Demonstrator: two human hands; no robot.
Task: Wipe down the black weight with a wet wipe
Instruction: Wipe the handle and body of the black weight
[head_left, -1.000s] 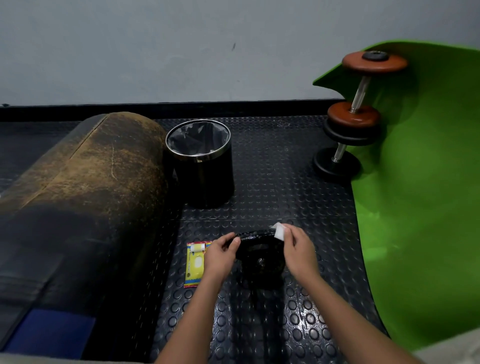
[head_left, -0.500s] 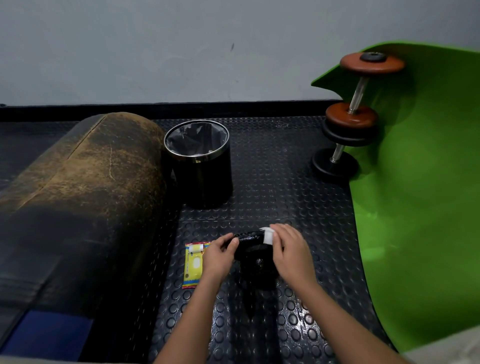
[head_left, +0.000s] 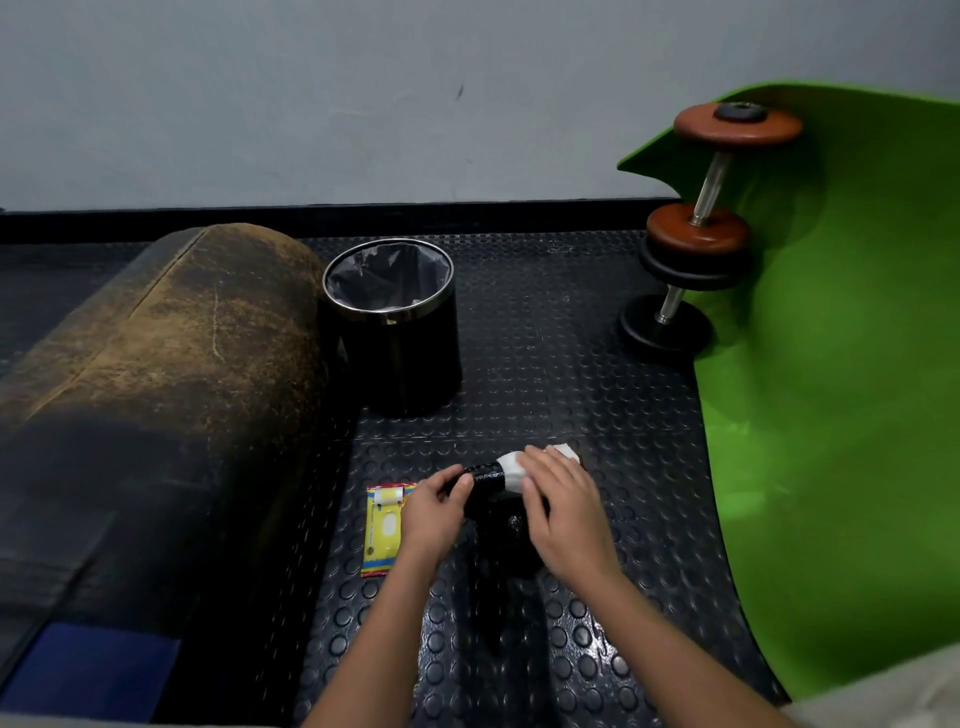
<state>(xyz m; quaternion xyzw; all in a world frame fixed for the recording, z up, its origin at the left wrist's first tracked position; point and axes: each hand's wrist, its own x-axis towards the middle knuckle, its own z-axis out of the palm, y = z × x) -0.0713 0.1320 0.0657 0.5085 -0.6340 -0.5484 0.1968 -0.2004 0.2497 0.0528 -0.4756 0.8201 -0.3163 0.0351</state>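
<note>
A black weight plate stands on edge on the studded rubber floor, low in the middle of the view. My left hand grips its left rim. My right hand presses a white wet wipe over the plate's top rim; a corner of the wipe sticks out beyond my fingers at the right. My hands hide much of the plate's face.
A yellow wet wipe packet lies just left of my left hand. A black bin with a liner stands behind. A worn brown padded roll fills the left. A dumbbell leans on a green mat at right.
My right hand has slid the wipe leftward along the plate's top rim, from its right edge toward the middle. My left hand has kept its hold on the left rim.
</note>
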